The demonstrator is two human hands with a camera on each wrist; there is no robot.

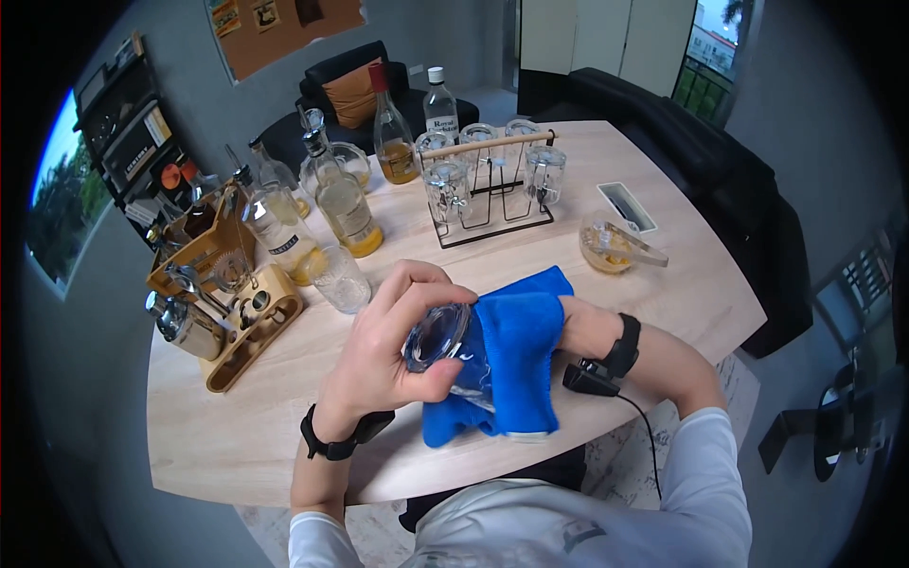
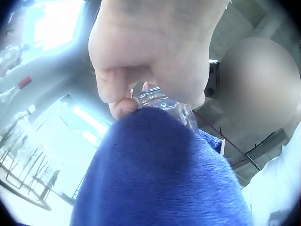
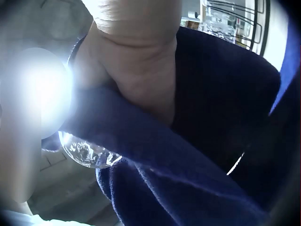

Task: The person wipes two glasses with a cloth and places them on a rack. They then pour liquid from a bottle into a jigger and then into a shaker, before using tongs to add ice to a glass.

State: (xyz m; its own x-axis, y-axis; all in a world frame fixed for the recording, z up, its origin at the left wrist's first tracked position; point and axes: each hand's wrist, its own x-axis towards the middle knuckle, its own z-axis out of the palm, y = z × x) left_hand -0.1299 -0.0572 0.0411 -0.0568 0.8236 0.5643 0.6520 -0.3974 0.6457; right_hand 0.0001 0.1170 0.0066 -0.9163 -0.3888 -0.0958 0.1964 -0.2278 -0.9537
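My left hand (image 1: 374,355) grips a clear glass (image 1: 440,339) by its thick base end, thumb on one side and fingers on the other. A blue cloth (image 1: 525,355) wraps the rest of the glass. My right hand (image 1: 585,327) is mostly covered by the cloth, its fingers hidden. In the left wrist view the left hand (image 2: 150,56) curls round the glass (image 2: 164,101) above the cloth (image 2: 160,169). The right wrist view shows the right hand (image 3: 136,61) going into the cloth (image 3: 141,127), with part of the glass (image 3: 89,153) showing below.
A rack (image 1: 497,232) of glass mugs stands behind the cloth. Bottles (image 1: 346,204), a patterned glass (image 1: 341,279) and a wooden bar-tool stand (image 1: 251,341) are at left. A bowl with tongs (image 1: 606,251) and a small tray (image 1: 627,208) sit at right. A black device (image 1: 589,379) lies near the right wrist.
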